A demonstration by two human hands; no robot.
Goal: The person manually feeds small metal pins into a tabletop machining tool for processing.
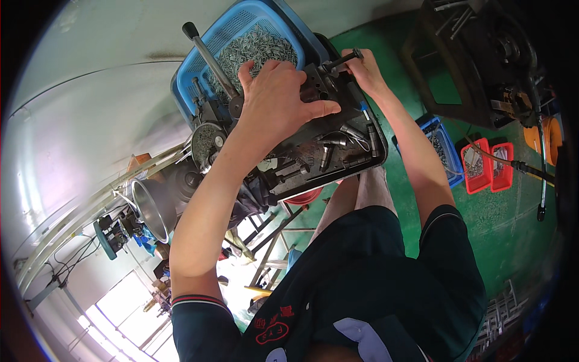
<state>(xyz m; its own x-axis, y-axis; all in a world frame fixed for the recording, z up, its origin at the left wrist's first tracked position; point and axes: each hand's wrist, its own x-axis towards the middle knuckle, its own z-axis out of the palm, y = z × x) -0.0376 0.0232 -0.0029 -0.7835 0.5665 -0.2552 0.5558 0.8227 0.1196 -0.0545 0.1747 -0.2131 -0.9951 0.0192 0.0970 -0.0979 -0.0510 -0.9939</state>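
My left hand reaches over the dark metal machine, fingers apart and thumb stretched out to the right. Its fingertips are near the close edge of a blue plastic basket piled with small silvery metal pins. Left of that hand, a long lever with a black knob slants up from the machine. My right hand is closed around the end of a dark T-shaped handle at the machine's right side. Its fingertips are partly hidden.
A black tray under the machine holds loose metal tools. On the green floor to the right stand a blue bin and two red bins with small parts. Another dark machine stands at the far right. A metal bowl is at left.
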